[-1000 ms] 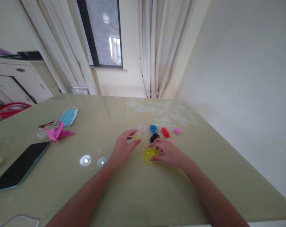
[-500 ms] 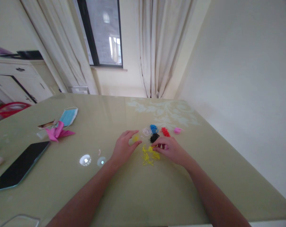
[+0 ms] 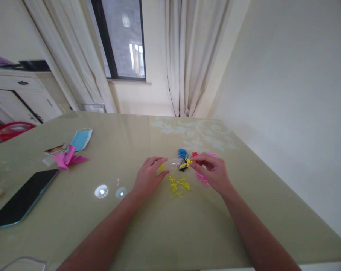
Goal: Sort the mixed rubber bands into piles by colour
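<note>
My left hand [image 3: 148,178] is closed round a small clear bottle [image 3: 172,164] lying on its side, its open end toward the right. Some yellow shows inside near my fingers. A pinch of yellow rubber bands [image 3: 187,163] is between the thumb and fingertips of my right hand [image 3: 212,172], right at the bottle's mouth. Below lies a loose pile of yellow rubber bands [image 3: 179,186]. Black bands [image 3: 183,169] sit partly hidden behind the pinched ones. Blue bands [image 3: 183,153] and red bands [image 3: 194,154] lie beyond, and pink bands [image 3: 202,179] show under my right hand.
On the left of the glossy table [image 3: 148,233] are a black tablet [image 3: 22,197], a pink folded-paper shape [image 3: 69,158] and a blue face mask [image 3: 81,140]. Two round reflective spots lie left of my left hand. A wall runs along the right edge.
My right hand has lifted some yellow bands from the pile and carried them up to the bottle's mouth. The bottle in my left hand now shows more clearly, pointing right.
</note>
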The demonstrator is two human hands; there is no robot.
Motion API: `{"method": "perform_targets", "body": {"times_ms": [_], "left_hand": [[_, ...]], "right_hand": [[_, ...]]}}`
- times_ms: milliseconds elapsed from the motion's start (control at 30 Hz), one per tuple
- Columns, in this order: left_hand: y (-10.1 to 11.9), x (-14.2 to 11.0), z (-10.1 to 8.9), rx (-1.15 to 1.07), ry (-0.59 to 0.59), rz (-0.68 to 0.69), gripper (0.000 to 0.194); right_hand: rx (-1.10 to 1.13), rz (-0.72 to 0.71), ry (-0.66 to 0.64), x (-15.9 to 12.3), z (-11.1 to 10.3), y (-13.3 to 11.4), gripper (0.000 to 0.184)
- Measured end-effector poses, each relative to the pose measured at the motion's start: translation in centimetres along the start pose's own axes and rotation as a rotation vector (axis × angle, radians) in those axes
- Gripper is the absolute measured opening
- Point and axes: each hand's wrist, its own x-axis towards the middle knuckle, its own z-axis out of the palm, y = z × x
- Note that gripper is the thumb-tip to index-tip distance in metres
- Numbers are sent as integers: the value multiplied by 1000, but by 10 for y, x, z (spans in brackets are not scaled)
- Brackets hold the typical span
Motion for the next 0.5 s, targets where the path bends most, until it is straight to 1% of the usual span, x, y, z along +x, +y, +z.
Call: {"method": "perform_targets", "body": {"times_ms": [67, 167, 300, 367, 500], "left_hand": [[2, 0, 0, 9, -8, 8, 40], [4, 0, -1, 23, -17, 16, 40], [4, 0, -1, 37, -22, 34, 38], [4, -1, -1, 48, -20, 41, 38], [6, -2, -2, 69, -14, 58, 37]], "right_hand": [[-30, -10, 10, -1, 4, 0, 21], [-109, -69, -9, -1, 7, 1, 15], [-193, -143, -29, -1, 9, 2, 15], [-243, -148, -36, -2, 9, 1, 16], [-326, -109, -18, -5, 9, 1, 17]]}}
